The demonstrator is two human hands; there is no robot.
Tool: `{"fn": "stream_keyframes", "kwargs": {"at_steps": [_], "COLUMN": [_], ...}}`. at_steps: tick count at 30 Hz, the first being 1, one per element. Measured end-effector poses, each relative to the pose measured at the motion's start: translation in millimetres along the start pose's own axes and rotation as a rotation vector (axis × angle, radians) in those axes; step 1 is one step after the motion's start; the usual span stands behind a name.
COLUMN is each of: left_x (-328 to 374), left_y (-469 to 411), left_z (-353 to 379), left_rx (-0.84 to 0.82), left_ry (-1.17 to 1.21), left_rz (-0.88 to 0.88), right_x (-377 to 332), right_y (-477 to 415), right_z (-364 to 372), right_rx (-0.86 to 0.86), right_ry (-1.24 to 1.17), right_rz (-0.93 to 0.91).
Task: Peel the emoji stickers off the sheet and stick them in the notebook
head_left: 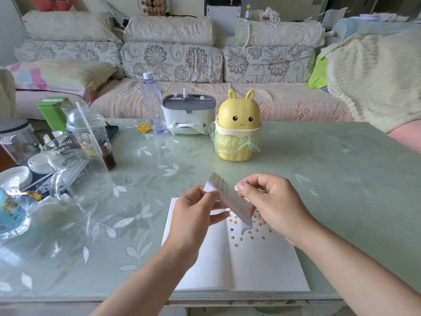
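An open white notebook (262, 267) lies at the table's front edge, with several small emoji stickers (250, 233) on its right page. Above it I hold the emoji sticker sheet (227, 197), curled and tilted. My left hand (193, 213) pinches the sheet's left edge. My right hand (271, 201) holds the sheet from the right, thumb and fingers curled on it. Whether a sticker is on a fingertip is too small to tell.
A yellow bunny bin (237, 126) stands behind the notebook, with a tissue box (188, 116) and a water bottle (153, 103) further back. Cups, jars and a glass pitcher (75, 165) crowd the left side. A sofa runs behind the table (330, 169).
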State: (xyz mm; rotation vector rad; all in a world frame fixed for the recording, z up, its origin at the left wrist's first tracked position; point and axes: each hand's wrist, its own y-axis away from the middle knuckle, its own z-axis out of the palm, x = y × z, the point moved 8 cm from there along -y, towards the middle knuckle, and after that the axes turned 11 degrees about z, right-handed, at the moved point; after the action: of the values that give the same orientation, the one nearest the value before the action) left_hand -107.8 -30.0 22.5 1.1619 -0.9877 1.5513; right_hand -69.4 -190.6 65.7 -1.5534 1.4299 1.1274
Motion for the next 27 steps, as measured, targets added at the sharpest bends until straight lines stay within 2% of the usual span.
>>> {"fn": "stream_keyframes", "kwargs": {"at_steps": [2,5,8,12,17,23,27], "left_x": [-3.4,-3.9,-2.8,-2.3,-0.2,-0.2,1.7], "left_y": [-4.1,-12.2,-15.7,-15.2,-13.3,-14.4,-13.2], "left_z": [-10.9,-29.6,-36.6,-29.1,-13.1,-3.6,-0.8], "left_rx": [0.057,0.138,0.151,0.131,0.082,0.017,0.001], "left_ry": [-0.034,-0.083,-0.101,-0.104,-0.118,-0.121,-0.107], "left_rz": [-0.012,0.019,0.038,0.051,0.069,0.064,0.055], "right_x": [3.3,12.8,44.6,66.8,73.3,74.7,75.5], "right_y": [4.7,18.3,26.4,32.1,28.5,35.8,38.3], "right_z": [-6.3,-3.3,12.0,21.4,19.7,11.1,11.2], "right_rx": [0.067,0.162,0.033,-0.075,-0.225,-0.241,-0.211], "right_ry": [0.189,0.691,0.883,0.898,0.924,0.907,1.006], "right_rz": [-0.127,-0.425,-0.537,-0.54,-0.377,-0.329,-0.364]}}
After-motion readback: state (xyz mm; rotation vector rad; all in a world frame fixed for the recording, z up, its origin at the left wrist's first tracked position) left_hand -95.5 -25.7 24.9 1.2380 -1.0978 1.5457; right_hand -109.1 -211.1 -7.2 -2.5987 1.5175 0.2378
